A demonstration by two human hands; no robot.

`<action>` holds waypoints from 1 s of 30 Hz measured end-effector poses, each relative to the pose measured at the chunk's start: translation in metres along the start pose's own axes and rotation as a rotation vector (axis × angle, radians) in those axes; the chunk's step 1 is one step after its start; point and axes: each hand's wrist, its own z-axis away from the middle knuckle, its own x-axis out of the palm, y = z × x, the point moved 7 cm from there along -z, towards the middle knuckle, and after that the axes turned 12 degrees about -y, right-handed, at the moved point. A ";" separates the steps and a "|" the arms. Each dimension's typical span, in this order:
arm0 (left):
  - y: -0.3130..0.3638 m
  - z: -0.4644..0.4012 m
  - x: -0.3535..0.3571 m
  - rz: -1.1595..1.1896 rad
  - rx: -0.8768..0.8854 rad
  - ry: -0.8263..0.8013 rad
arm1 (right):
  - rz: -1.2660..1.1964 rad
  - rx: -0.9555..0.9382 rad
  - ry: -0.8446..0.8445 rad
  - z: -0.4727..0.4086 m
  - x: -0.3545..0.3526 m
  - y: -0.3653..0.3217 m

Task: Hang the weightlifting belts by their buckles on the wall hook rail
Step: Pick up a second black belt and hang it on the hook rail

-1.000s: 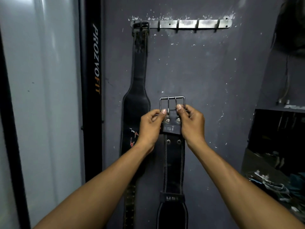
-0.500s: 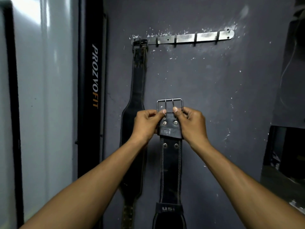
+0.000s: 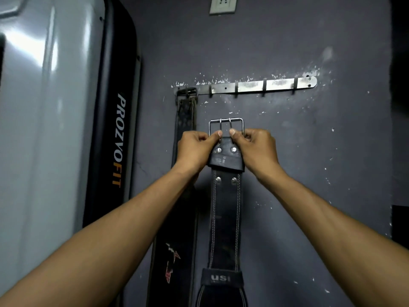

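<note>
Where the dark grey wall [image 3: 309,173] fills the head view: chipped and flecked with white around a metal hook rail [image 3: 254,85] screwed across it, sloping slightly up toward its right end. Above the rail, at the top edge of the wall, a white socket plate [image 3: 222,5]. Against the wall's left edge, a tall black panel lettered PROZVOFIT [image 3: 119,140], and left of that a glossy pale grey surface [image 3: 44,129].

On the rail's leftmost hook, hung by its dark buckle, a black weightlifting belt [image 3: 184,120], flat against the wall, widening lower down where a red and white emblem shows.

Just right of that one and below the rail, held upright in front of the wall, a second black belt [image 3: 225,218] with white stitching, rivets and a loop marked USI. At its top, clear of the rail and beneath the second and third hooks, a silver double-prong buckle [image 3: 226,124]. Left hand [image 3: 194,149] curled around the buckle's left side, thumb pressed at its base. Right hand [image 3: 256,149] gripping the right side likewise, thumb tips nearly meeting over the leather end. Strap hanging straight down between the forearms, out of the bottom of the view.
</note>
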 end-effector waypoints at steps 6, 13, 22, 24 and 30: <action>0.008 -0.095 -0.034 -0.032 0.007 0.085 | 0.056 -0.011 0.038 -0.089 0.014 -0.028; 0.010 -0.178 -0.054 -0.190 -0.024 0.125 | 0.105 0.060 0.080 -0.170 0.027 -0.024; 0.021 -0.205 -0.046 -0.299 -0.056 0.028 | 0.087 0.142 0.136 -0.204 0.023 -0.007; 0.016 -0.207 -0.045 -0.293 -0.062 0.017 | 0.097 0.170 0.134 -0.208 0.026 -0.001; 0.000 -0.201 -0.043 -0.267 -0.064 0.004 | 0.079 0.229 0.131 -0.208 0.032 0.017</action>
